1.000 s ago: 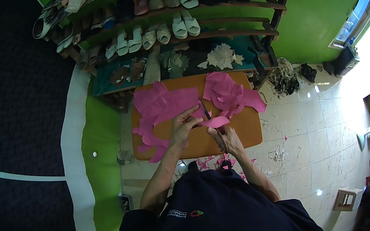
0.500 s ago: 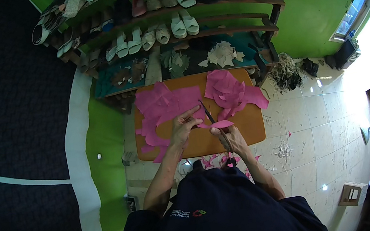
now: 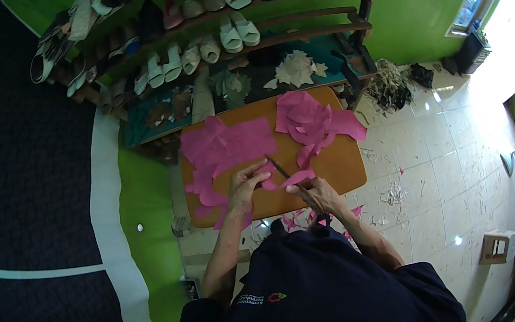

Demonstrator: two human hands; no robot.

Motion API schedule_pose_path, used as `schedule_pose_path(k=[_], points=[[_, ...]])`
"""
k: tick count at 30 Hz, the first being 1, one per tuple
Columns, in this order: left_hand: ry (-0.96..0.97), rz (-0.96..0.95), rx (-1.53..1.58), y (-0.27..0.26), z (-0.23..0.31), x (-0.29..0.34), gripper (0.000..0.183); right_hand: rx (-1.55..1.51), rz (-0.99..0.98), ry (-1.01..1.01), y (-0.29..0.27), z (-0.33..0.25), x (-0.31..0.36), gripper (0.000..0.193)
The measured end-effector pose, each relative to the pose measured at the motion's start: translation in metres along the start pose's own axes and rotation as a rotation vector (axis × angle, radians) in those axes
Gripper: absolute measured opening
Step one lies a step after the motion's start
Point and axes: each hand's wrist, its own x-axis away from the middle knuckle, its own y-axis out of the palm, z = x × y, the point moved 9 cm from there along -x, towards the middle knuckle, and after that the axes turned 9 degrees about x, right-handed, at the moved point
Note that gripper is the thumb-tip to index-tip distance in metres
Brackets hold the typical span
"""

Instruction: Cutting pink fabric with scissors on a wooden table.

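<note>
My right hand [image 3: 318,196] is closed on a pair of dark scissors [image 3: 279,167], whose blades point up and left over the orange-brown table [image 3: 334,176]. With fingers pinched, my left hand [image 3: 245,187] holds a piece of pink sheet material [image 3: 266,172] beside the blades. From that piece a narrow curled pink strip [image 3: 300,176] runs across to the right, near my right thumb. Farther left lies a spread of flat pink pieces [image 3: 221,143], partly overlapping. On the table's far right sits a heap of cut pink pieces [image 3: 305,120].
Beyond the table stands a shoe rack [image 3: 311,34] with rows of sandals and shoes, and pale cut pieces [image 3: 297,68] on its lowest shelf. Scraps [image 3: 394,192] are scattered over the tiled floor [image 3: 427,208]. A pile of offcuts [image 3: 389,89] lies by the wall.
My left hand and the scissors have come slightly nearer to me, away from the large flat pink sheet. The pink strip between my hands now curls longer. The whole view has shifted a little.
</note>
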Motion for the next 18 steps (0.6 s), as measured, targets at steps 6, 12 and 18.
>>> schedule_pose_path(k=[6,12,18], points=[[0.007,0.086,0.062,-0.029,-0.010,0.007,0.052,0.171,-0.152,0.157,0.016,0.020,0.012,0.069],[-0.057,0.329,0.560,-0.062,-0.026,0.005,0.027,0.244,-0.029,0.013,0.028,0.070,-0.005,0.073],[0.020,0.176,0.676,-0.040,-0.029,-0.007,0.021,0.187,-0.034,0.038,0.021,0.028,0.002,0.072]])
